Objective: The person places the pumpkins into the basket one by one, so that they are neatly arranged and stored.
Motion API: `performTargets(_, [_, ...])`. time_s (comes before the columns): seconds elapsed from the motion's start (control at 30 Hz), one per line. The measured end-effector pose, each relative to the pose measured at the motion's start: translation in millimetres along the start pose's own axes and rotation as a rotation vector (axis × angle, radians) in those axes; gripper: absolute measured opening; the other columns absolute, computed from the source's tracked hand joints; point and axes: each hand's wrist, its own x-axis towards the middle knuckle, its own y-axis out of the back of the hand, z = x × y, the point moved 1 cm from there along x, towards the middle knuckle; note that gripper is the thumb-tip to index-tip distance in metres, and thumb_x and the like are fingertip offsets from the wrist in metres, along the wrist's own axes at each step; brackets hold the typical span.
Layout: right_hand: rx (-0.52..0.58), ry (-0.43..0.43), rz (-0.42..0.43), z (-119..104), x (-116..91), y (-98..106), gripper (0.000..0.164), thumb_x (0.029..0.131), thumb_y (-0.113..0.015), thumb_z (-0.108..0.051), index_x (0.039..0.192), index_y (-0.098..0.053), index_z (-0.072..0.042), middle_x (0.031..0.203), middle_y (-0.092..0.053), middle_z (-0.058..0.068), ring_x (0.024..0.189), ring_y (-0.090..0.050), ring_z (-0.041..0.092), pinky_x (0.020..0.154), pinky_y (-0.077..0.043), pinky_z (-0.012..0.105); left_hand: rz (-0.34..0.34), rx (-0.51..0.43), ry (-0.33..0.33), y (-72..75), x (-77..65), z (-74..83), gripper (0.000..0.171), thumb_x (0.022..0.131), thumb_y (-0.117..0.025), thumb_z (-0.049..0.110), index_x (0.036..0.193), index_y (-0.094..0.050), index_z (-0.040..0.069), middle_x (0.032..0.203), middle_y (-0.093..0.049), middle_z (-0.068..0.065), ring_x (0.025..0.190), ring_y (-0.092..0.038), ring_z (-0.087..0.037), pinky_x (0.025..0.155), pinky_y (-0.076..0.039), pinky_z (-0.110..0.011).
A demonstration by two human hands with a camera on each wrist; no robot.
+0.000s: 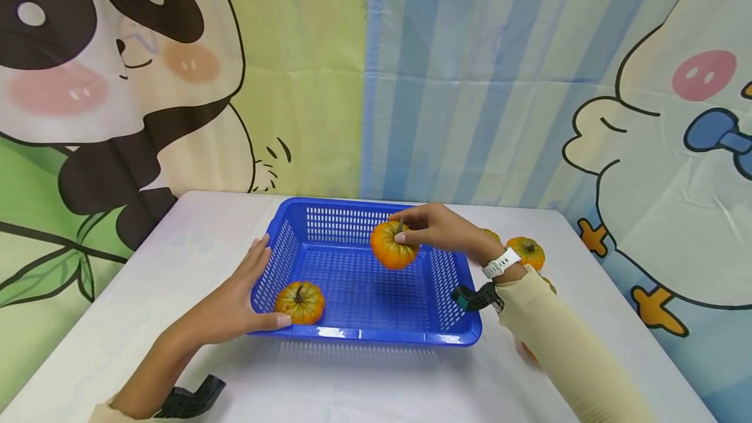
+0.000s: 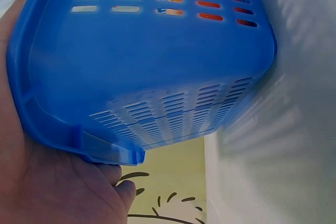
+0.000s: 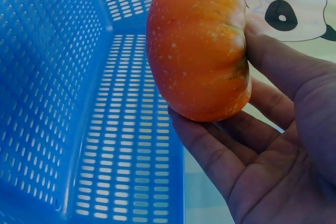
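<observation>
A blue perforated plastic basket [image 1: 405, 337] stands on the white table. My right hand [image 1: 440, 227] holds a small orange pumpkin [image 1: 390, 248] above the right part of the basket, thumb on one side and fingers on the other. In the right wrist view the speckled underside of this pumpkin [image 3: 197, 51] faces the camera. Another orange-green pumpkin [image 1: 302, 304] sits inside at the front left corner, stem up. Around that corner lies my left hand [image 1: 232, 302], its fingers along the left rim and its thumb on the front rim. The left wrist view shows its palm [image 2: 68, 187] against the rim.
More pumpkins [image 1: 525, 252] lie on the table right of the basket, partly hidden behind my right forearm. The white table [image 1: 352, 390] reaches back to a cartoon-printed curtain [image 1: 458, 83]. A panda and a white bird are printed on it.
</observation>
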Motion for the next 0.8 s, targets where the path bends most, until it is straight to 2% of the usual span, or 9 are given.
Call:
performTargets(0.2, [-0.038, 0.053, -0.027, 0, 10, -5, 0.041, 0.092, -0.069, -0.020, 0.130, -0.063, -0.005, 0.108, -0.069, 0.005, 0.089, -0.065, 0.019, 0.080, -0.056, 0.030, -0.002, -0.004, 0.004, 0.5, 0.4, 0.2, 0.121, 0.074, -0.080, 0.049, 0.155, -0.004, 0.002, 0.162, 0.013, -0.006, 0.146, 0.009, -0.036, 0.103, -0.015, -0.073])
performTargets(0.37, [-0.021, 0.067, -0.065, 0, 20, -12, 0.042, 0.092, -0.069, -0.020, 0.131, -0.061, -0.005, 0.109, -0.069, 0.004, 0.092, -0.065, 0.020, 0.080, -0.056, 0.031, -0.003, -0.011, 0.010, 0.7, -0.3, -0.4, 0.121, 0.074, -0.080, 0.049, 0.155, -0.003, 0.003, 0.162, 0.013, -0.006, 0.146, 0.009, -0.036, 0.103, -0.014, -0.073])
performTargets(0.8, [-0.070, 0.091, -0.169, 0, 36, -29, 0.039, 0.092, -0.069, -0.020, 0.128, -0.064, -0.007, 0.113, -0.067, 0.000, 0.103, -0.064, 0.018, 0.085, -0.054, 0.028, 0.001, -0.042, -0.021, 0.6, -1.7, -2.1, 0.120, 0.075, -0.081, 0.045, 0.155, -0.002, 0.003, 0.161, 0.014, -0.003, 0.146, 0.011, -0.034, 0.104, -0.012, -0.073])
